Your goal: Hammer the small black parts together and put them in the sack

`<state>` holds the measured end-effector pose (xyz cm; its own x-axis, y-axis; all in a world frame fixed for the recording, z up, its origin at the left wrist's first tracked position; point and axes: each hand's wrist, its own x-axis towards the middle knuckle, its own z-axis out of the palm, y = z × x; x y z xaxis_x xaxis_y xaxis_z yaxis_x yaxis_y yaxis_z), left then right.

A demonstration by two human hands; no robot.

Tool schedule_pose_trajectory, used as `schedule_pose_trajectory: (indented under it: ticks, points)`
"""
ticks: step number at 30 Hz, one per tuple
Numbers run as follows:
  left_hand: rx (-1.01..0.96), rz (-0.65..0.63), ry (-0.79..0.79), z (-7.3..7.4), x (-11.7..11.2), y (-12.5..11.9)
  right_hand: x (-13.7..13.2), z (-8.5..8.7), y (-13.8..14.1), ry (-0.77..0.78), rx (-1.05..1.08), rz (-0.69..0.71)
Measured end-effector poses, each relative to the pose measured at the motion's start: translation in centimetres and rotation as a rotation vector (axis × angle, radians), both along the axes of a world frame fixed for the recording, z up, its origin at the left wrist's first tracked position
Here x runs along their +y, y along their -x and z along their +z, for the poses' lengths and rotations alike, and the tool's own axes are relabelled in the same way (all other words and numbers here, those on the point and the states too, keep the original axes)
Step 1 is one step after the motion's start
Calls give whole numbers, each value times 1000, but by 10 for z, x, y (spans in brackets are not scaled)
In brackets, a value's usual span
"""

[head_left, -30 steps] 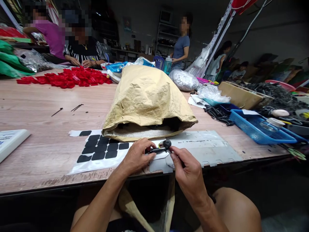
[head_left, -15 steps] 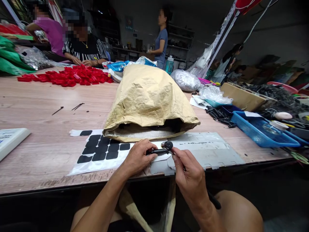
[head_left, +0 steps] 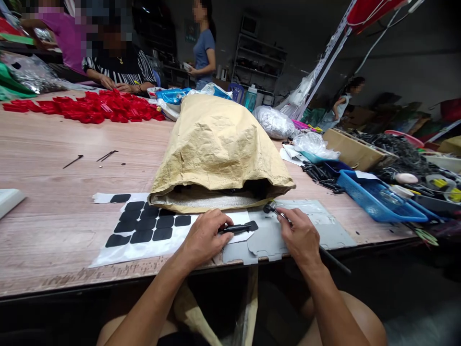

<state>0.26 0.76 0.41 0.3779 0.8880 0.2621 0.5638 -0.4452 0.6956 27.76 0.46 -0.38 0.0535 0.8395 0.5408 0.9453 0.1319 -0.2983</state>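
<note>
My left hand [head_left: 207, 235] is closed on a slim black pen-like piece [head_left: 236, 228], pinned low over the sheet. By the tip of that piece lies a black rounded patch [head_left: 253, 225]. My right hand [head_left: 300, 235] grips a rod-like tool [head_left: 283, 216] with a round black head and shiny neck; its dark handle sticks out behind the wrist. The tool's head is apart from the black piece, up and to its right. Left of my left hand, a white backing sheet [head_left: 144, 247] carries rows of black rounded-square stickers [head_left: 141, 235].
A large tan paper sack [head_left: 219, 144] lies mouth towards me. A grey board [head_left: 317, 230] is under my right hand. Red pieces [head_left: 108, 106] are heaped at the far left, near a seated co-worker. A blue basket [head_left: 382, 202] and black parts [head_left: 320, 177] sit right.
My right hand has moved right, taking the tool's head away from the black piece. My left hand keeps hold of that piece. The standing person behind has shifted left in view.
</note>
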Motion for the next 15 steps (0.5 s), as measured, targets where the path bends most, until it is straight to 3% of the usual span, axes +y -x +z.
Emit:
schedule_pose_trajectory:
  ticks: [2, 4, 7, 11, 15]
  points:
    - [-95, -138, 26, 6, -14, 0, 8, -9, -8, 5, -46, -39]
    - [-163, -348, 156, 11, -35, -3, 11, -16, -11, 5, -62, -61]
    - [-22, -518, 264, 4, -67, -11, 11, -20, -10, 3, -61, -80]
    - [155, -414, 220, -41, -90, -20, 10, -18, -7, -1, -52, -86]
    - [168, -259, 390, -98, -91, -13, 10, -18, -8, -5, -55, -92]
